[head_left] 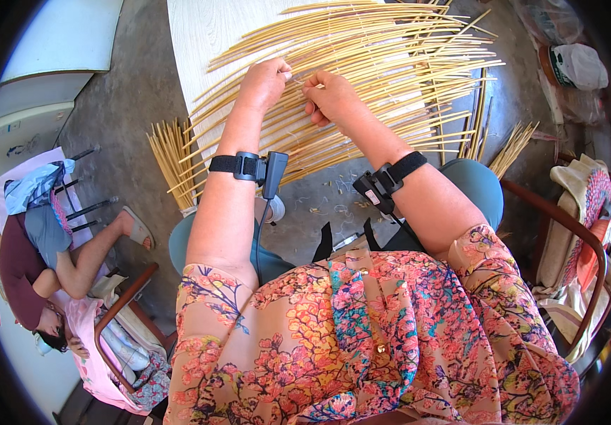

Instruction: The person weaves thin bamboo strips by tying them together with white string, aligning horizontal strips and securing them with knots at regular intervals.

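Observation:
Long straw-coloured sticks (362,74) lie side by side in a loosely spaced mat on a pale wood-grain board (202,42). Thin pale lines of thread cross the sticks. Over the middle of the mat, my left hand (264,83) is closed, with a small bit of white thread at its fingertips. Just to its right, my right hand (332,98) pinches thumb against fingers, and a fine thread shows beside them. The two hands are a short gap apart. Exactly how the thread runs between them is too fine to make out.
Upright stick bundles (171,159) stand left of the board, with another bundle (514,147) at right. A person (32,255) sits at far left near a wooden armchair (125,297). Another armchair (596,241) holds cushions at right. Scraps lie on the grey floor (330,195).

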{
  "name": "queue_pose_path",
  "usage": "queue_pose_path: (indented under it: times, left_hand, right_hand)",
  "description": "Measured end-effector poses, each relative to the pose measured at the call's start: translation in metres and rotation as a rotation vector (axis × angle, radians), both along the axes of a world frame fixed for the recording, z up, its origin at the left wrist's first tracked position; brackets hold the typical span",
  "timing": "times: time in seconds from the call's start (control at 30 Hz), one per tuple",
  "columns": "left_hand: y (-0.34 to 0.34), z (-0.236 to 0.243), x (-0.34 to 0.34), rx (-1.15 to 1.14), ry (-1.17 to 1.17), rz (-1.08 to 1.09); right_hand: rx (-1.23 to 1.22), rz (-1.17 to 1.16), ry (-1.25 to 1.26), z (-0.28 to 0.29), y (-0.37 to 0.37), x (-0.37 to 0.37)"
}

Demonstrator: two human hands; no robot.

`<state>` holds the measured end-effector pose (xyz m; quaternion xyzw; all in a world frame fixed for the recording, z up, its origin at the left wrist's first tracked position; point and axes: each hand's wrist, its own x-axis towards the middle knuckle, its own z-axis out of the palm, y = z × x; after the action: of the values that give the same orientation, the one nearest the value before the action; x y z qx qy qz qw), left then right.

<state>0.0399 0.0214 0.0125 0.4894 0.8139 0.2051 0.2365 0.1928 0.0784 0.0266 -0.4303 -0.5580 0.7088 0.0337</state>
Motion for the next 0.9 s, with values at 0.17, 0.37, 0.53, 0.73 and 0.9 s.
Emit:
queue_pose_path:
  times: [0.17,0.37,0.53,0.73,0.9]
  left_hand:
    - [0.003,0.004,0.000,-0.017,-0.029,-0.008]
    - [0.004,0.002,-0.004,-0.046,-0.119,0.008]
    - [0.005,0.002,-0.003,-0.073,-0.137,0.051]
    - [0.006,0.008,-0.001,-0.092,-0.198,0.069]
    - [0.005,0.008,-0.001,-0.081,-0.207,0.070]
  right_hand:
    - [0.002,-0.014,-0.002,-0.006,-0.001,-0.002]
    - [-0.002,-0.027,-0.012,-0.007,-0.002,-0.003]
    - [0.001,-0.028,-0.019,-0.009,-0.002,-0.004]
    - [-0.003,-0.035,-0.019,-0.013,-0.002,-0.004]
    - [0.003,-0.078,0.007,-0.014,-0.005,-0.004]
